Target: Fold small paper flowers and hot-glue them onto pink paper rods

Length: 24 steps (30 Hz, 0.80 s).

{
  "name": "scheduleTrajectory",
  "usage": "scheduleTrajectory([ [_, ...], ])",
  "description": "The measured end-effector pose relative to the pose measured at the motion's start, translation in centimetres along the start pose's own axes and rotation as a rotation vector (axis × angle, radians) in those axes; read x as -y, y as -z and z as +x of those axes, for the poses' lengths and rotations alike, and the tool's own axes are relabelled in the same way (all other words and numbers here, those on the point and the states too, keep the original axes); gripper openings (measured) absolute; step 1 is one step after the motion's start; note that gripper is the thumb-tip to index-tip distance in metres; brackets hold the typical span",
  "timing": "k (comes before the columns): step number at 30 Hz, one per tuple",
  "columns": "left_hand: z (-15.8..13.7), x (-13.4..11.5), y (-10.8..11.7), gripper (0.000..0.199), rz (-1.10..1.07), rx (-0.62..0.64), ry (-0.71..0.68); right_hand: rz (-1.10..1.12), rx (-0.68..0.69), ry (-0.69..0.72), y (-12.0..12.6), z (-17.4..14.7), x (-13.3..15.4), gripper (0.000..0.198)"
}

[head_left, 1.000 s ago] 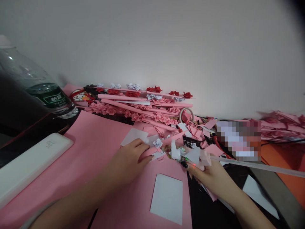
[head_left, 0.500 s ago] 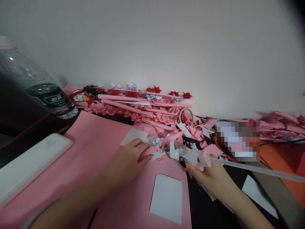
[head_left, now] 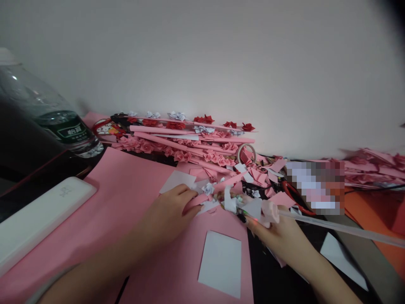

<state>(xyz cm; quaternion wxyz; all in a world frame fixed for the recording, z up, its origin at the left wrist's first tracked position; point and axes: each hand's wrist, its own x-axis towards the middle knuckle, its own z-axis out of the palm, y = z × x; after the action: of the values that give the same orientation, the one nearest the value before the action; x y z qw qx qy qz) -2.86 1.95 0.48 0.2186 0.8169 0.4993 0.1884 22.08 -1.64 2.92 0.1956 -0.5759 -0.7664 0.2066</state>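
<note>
My left hand (head_left: 172, 209) rests over the pink sheet (head_left: 136, 185), its fingers closed on a narrow pink paper strip (head_left: 192, 202). A small white paper flower (head_left: 208, 188) lies just beyond those fingertips. On the right, my right hand (head_left: 280, 228) is closed around what looks like a glue gun (head_left: 270, 212), with a small red light near the thumb. A long translucent glue stick (head_left: 341, 229) runs out of its back toward the right. White paper scraps (head_left: 230, 199) partly cover its front, so the nozzle is hidden. A white paper square (head_left: 220, 264) lies flat on the pink sheet.
Pink paper stems with red, pink and white flowers (head_left: 177, 141) are piled against the wall. A tape roll (head_left: 246, 154) stands among paper scraps. At left are a water bottle (head_left: 68, 126) and a white oblong case (head_left: 44, 223). Orange paper (head_left: 370, 211) lies at right.
Both hands keep almost the same place and grip. The whole view has shifted very slightly; nothing else visibly differs.
</note>
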Motion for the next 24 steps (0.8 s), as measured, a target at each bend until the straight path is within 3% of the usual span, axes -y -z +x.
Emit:
scheduleTrajectory([
  [5,0.14,-0.18,0.02,0.020,-0.004,0.041,0.058,0.007,0.003,0.018,0.10,0.02,-0.03,0.025],
  [13,0.04,-0.03,-0.02,0.021,0.009,-0.012,0.011,0.011,-0.013,0.023,0.23,0.02,0.04,0.030],
  [24,-0.03,-0.14,0.08,0.021,-0.004,-0.014,0.008,0.014,-0.001,-0.006,-0.02,-0.03,0.10,0.016],
])
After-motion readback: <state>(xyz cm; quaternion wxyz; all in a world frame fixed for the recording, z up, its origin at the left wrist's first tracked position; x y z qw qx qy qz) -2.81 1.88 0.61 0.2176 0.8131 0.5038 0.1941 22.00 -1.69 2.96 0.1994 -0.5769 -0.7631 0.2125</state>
